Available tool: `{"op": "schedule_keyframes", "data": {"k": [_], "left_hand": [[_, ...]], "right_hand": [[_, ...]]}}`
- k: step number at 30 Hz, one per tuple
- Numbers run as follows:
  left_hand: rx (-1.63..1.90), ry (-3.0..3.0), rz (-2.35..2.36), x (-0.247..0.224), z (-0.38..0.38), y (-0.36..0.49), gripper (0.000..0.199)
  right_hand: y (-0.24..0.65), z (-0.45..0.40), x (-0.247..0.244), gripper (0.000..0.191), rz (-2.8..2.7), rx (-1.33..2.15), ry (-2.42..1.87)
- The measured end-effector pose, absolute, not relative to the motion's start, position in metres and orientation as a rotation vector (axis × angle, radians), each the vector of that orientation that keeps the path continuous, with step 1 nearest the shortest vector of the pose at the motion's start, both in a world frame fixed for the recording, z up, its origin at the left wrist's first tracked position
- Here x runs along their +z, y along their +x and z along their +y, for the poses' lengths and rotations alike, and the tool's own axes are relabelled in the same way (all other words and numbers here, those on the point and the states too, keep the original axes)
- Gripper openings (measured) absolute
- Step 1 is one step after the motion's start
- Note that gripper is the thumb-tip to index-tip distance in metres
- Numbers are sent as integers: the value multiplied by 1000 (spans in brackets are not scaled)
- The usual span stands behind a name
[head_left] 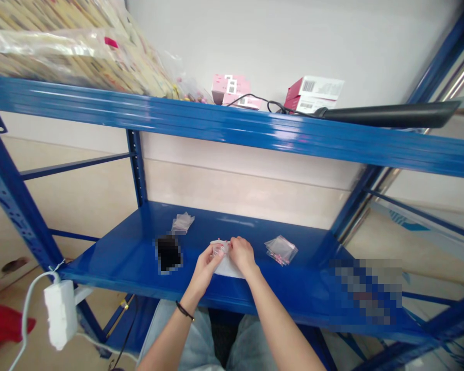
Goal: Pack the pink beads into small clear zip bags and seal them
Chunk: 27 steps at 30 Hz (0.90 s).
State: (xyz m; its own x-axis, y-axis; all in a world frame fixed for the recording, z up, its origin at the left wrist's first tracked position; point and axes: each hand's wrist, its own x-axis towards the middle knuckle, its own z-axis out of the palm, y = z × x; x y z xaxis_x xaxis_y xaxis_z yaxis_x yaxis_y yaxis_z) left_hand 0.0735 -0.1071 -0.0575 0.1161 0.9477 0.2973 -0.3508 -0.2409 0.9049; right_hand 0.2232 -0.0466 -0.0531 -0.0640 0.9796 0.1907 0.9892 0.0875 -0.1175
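My left hand (209,261) is closed on a small clear plastic bag (218,249) above the lower blue shelf. Close beside it, my right hand (243,255) has its fingers pinched together at the bag's right side; whatever lies between them is too small to make out. Tiny red bits show around the fingertips. Under both hands lies a white sheet or shallow tray (228,268), partly covered by them. To the right is a small pile of clear bags (281,249) with pinkish-red bits inside. More clear bags (183,222) lie at the back left.
A blurred-out dark object (168,253) rests left of my hands, and another pixelated item (365,293) is at the right. The upper blue beam (232,123) crosses above, carrying pink boxes (232,91) and a black tube-like thing (390,114). A white power strip (61,314) hangs at left.
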Motion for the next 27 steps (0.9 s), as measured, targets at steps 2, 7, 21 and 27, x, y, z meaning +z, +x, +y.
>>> {"op": "schedule_keyframes", "data": {"k": [2,7,21,27], "left_hand": [[1409,1225,694,-57,-108,73,40],[1395,1252,720,-59,-107,72,40],[1472,1130,756,-60,-106,74,41],[1446,1149,749,-61,-105,74,39]], "right_hand": [[223,-47,-51,28,-2152,-53,-1988],[229,-49,-41,27,-2177,-41,-1964],[231,-45,-48,28,-2172,33,-1958],[220,-46,-45,30,-2128,72,-1950]]}}
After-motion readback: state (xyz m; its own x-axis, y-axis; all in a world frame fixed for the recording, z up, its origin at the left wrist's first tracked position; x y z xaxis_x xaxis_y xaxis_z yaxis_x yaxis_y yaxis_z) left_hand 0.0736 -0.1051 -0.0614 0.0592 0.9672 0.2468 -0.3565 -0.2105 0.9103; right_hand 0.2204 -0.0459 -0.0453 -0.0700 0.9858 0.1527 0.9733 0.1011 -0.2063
